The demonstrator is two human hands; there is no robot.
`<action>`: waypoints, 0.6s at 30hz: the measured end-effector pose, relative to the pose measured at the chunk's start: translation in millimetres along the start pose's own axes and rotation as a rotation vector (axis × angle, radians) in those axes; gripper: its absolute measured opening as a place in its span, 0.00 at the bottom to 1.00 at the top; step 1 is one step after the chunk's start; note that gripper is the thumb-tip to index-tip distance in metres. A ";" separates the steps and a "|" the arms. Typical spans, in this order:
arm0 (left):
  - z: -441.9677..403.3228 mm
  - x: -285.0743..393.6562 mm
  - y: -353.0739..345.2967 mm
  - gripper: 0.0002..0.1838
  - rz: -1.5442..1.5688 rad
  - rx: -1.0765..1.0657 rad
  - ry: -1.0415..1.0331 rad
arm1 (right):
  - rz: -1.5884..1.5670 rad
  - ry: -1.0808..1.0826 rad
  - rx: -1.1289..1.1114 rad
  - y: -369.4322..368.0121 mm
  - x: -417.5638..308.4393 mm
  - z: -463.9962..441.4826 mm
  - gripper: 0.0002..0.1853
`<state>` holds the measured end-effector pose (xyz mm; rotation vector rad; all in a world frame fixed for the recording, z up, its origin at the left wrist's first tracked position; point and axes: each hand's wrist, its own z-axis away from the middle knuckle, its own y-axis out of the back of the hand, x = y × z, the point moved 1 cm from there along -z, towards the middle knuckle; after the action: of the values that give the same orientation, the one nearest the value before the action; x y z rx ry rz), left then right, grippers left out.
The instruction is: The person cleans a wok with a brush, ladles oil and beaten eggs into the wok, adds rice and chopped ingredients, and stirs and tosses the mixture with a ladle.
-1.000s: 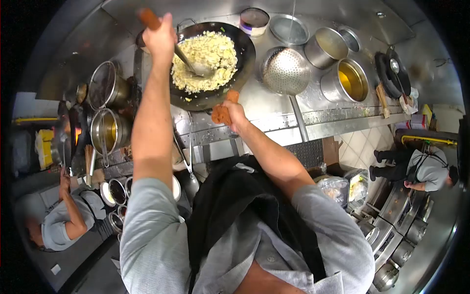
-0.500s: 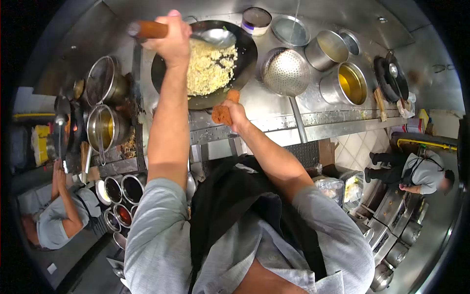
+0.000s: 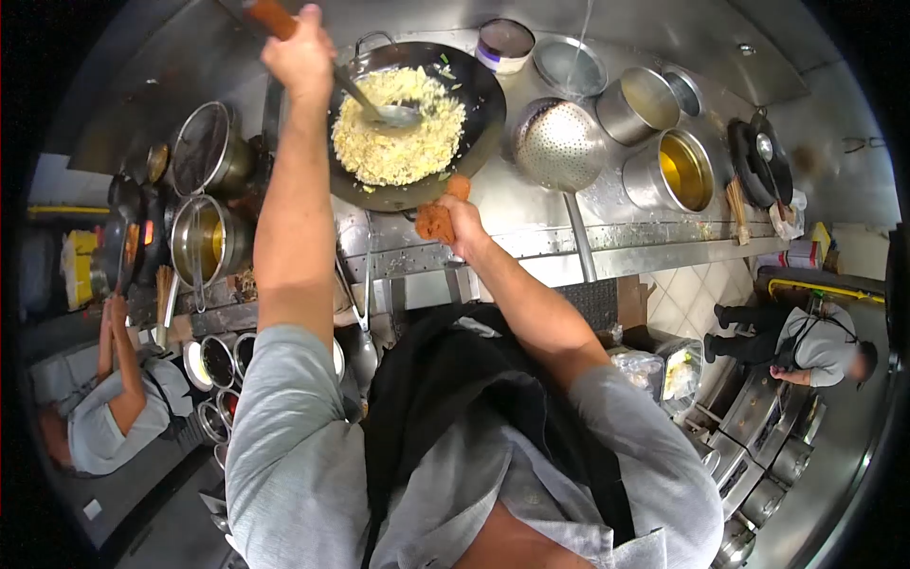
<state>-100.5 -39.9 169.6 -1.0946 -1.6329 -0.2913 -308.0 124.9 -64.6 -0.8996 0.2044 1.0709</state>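
My left hand (image 3: 301,59) is wrapped round the wooden handle of a wok ladle (image 3: 393,115). The ladle's metal bowl rests in the pale yellow fried rice (image 3: 393,159), which has a few green bits in it. Around the rice is a large dark wok (image 3: 482,114), with a metal loop handle at its far side. At the wok's near edge, my right hand (image 3: 463,224) is closed on a folded orange-brown cloth (image 3: 435,225). The cloth lies against the rim and covers the part of the wok under it.
Right of the wok are a perforated strainer (image 3: 559,147), a tin (image 3: 503,45), and a pot of yellow liquid (image 3: 669,171). A thin stream of water falls behind them. Pots (image 3: 197,242) stand at left. One co-worker (image 3: 123,408) is at far left, another (image 3: 820,341) at far right.
My left hand has moved up and left, and the ladle bowl has gone from the wok's far side into the rice. The rice has shifted. My right hand stays at the near rim.
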 end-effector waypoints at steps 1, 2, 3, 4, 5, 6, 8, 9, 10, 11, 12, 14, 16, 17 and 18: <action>-1.7 18.7 -0.4 0.16 -0.001 0.026 -0.097 | 0.015 0.002 0.015 -0.4 -3.5 -0.9 0.16; -15.3 9.4 9.1 0.17 0.177 0.029 -0.086 | 0.001 -0.011 0.005 0.9 -2.5 -2.2 0.16; -17.3 -12.2 19.4 0.16 0.111 0.036 -0.146 | -0.010 -0.029 -0.004 2.9 -1.2 -4.6 0.16; -12.6 -33.0 28.1 0.16 0.050 0.044 -0.214 | -0.018 -0.041 -0.019 3.9 -1.9 -5.8 0.16; -2.3 -38.9 27.1 0.15 0.104 0.010 -0.094 | -0.018 -0.033 -0.013 6.7 -1.7 -9.0 0.16; 9.0 -37.3 22.4 0.14 0.161 -0.033 0.028 | -0.022 -0.019 -0.003 10.5 2.9 -15.8 0.15; 0.1 -13.9 27.8 0.10 -0.049 -0.056 0.065 | -0.042 -0.013 -0.006 13.7 6.5 -13.2 0.16; -9.4 1.5 35.3 0.09 0.037 -0.053 0.111 | -0.049 -0.010 -0.026 11.0 0.0 -11.7 0.16; -6.7 32.6 33.0 0.10 -0.010 0.021 0.046 | -0.058 -0.007 -0.041 10.4 -4.7 -11.4 0.16; -10.6 48.0 43.1 0.14 0.067 -0.022 0.065 | -0.049 -0.040 -0.065 14.6 -3.2 -16.4 0.16; -18.4 48.3 63.7 0.15 0.193 -0.119 0.100 | -0.033 -0.071 -0.058 16.6 -2.3 -21.5 0.16; 0.7 13.2 76.5 0.15 -0.001 0.072 0.029 | 0.012 -0.134 -0.051 21.2 -3.5 -28.7 0.16; 8.1 0.0 75.0 0.12 0.119 0.071 0.180 | 0.015 -0.115 -0.070 24.7 -9.1 -32.3 0.16; 2.1 0.9 77.7 0.11 0.127 0.053 0.264 | 0.005 -0.118 -0.076 27.1 -1.2 -26.9 0.16; -5.0 16.2 74.7 0.11 0.128 0.016 0.319 | -0.017 -0.105 -0.058 26.4 -6.1 -6.0 0.16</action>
<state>-39.5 5.5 160.5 -1.0750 -1.2762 -0.3487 -331.3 121.1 -79.2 -0.8928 0.0788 1.1092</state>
